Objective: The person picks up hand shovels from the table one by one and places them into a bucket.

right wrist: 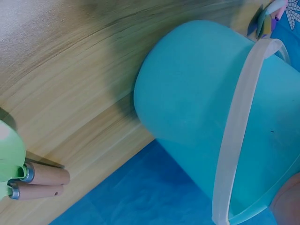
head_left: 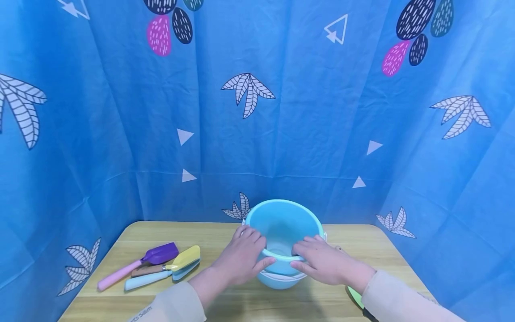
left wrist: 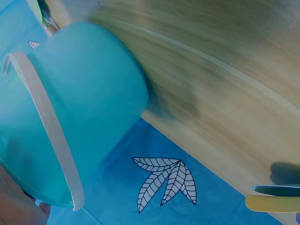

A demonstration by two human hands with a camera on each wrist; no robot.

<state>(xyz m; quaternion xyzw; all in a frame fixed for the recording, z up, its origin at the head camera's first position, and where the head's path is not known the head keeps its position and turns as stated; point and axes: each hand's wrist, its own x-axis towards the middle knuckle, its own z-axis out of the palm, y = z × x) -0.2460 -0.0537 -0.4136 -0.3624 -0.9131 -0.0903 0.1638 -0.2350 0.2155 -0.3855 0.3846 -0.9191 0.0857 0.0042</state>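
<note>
1. Turquoise plastic makes up the bucket (head_left: 277,226), set near the middle of the wood-grain table (head_left: 161,229); its mouth faces up, toward the head camera; whether its base touches the table I cannot tell.
2. Left hand (head_left: 243,255) grips the bucket's near rim on the left side; its fingers curl over into the bucket, its thumb lies against the outside.
3. Right hand (head_left: 323,263) grips the same rim on the bucket's right side, fingers hooked inside, thumb outside; a gap of bare rim lies between the two thumbs.
4. White handle (head_left: 283,276) hangs down across the bucket's near outer wall; both wrist views show it as a broad pale band.
5. Left of the bucket, well apart from it, lie a purple scoop (head_left: 161,254) with a pink handle, a yellow scoop (head_left: 187,258) with a wooden handle, and a light blue trowel (head_left: 146,281), the last partly under the yellow one.
6. Right of the bucket lie green tools (right wrist: 11,152) with wooden handles (right wrist: 47,174); the right forearm hides part of them in the head view.
7. Blue patterned cloth (head_left: 273,147) hangs behind the bucket.
</note>
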